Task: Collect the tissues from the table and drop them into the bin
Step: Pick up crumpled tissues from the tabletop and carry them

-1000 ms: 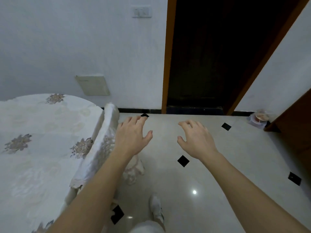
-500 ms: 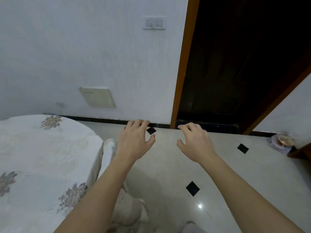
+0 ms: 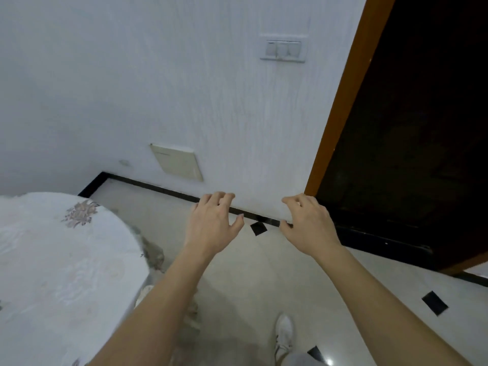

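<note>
Beside table, left hand, right hand, both loosely curled

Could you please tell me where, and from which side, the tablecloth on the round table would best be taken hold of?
The tablecloth is probably best pinched at its curved right-hand edge, where the fabric rolls over and hangs free, coming in from the floor side. Its top lies flat and offers no fold to grip. The left hand hovers open and is the nearer one to that edge.
</note>
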The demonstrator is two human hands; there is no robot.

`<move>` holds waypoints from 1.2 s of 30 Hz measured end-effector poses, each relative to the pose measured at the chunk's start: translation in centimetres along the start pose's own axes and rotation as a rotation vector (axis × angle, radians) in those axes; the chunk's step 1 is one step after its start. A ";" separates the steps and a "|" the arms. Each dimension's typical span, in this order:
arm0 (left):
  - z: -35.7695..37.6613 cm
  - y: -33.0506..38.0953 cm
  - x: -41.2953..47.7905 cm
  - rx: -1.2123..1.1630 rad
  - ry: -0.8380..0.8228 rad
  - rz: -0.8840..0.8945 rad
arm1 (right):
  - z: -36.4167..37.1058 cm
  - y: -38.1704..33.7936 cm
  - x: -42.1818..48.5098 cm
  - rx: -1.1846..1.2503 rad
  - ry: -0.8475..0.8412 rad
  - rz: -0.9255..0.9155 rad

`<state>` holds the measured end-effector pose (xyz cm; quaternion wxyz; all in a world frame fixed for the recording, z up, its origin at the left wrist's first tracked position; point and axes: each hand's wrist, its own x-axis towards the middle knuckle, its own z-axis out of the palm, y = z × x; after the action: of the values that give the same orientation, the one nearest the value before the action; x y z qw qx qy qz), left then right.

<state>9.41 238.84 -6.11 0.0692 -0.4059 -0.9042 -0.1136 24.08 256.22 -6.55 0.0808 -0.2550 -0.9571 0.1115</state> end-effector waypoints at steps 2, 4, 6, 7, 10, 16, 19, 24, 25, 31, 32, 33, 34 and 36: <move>0.3 -0.2 2.7 0.009 -0.011 -0.055 | -0.5 1.2 3.8 0.014 -0.017 -0.045; 0.5 -0.5 4.8 0.024 -0.004 -0.122 | -0.8 2.0 7.5 0.015 -0.023 -0.102; 0.5 -1.0 6.6 0.043 0.004 -0.183 | -1.0 2.1 11.1 0.028 -0.023 -0.155; 0.6 -1.4 7.3 0.056 0.001 -0.210 | -0.9 2.0 12.8 0.035 -0.027 -0.182; 0.6 -3.0 8.9 0.079 -0.007 -0.295 | -0.1 0.6 16.8 0.058 -0.054 -0.273; 0.7 -7.6 11.3 0.117 0.036 -0.465 | 2.4 -3.5 24.0 0.091 -0.076 -0.460; 0.9 -10.7 12.3 0.123 0.027 -0.548 | 4.3 -6.1 27.3 0.118 -0.100 -0.520; 1.4 -17.1 14.8 0.138 0.053 -0.657 | 6.9 -11.7 33.8 0.090 -0.130 -0.636; 1.5 -18.7 15.5 0.140 0.056 -0.678 | 7.5 -13.0 35.3 0.087 -0.138 -0.654; 1.3 -29.5 20.2 0.140 0.076 -0.765 | 10.3 -22.0 44.8 0.079 -0.151 -0.752; 1.0 -31.3 20.9 0.142 0.084 -0.779 | 10.5 -23.7 46.3 0.078 -0.145 -0.764; 0.7 -33.0 21.7 0.147 0.093 -0.793 | 10.8 -25.3 47.8 0.079 -0.138 -0.776; 0.3 -34.7 22.4 0.152 0.103 -0.807 | 11.2 -26.9 49.1 0.081 -0.133 -0.788; -0.4 -37.6 23.7 0.163 0.117 -0.831 | 12.1 -29.8 51.6 0.084 -0.133 -0.817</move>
<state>-34.43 231.47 -6.22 0.1007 0.0071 -0.9915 -0.0827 -36.66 255.05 -5.53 0.0666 0.1570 -0.9773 0.1256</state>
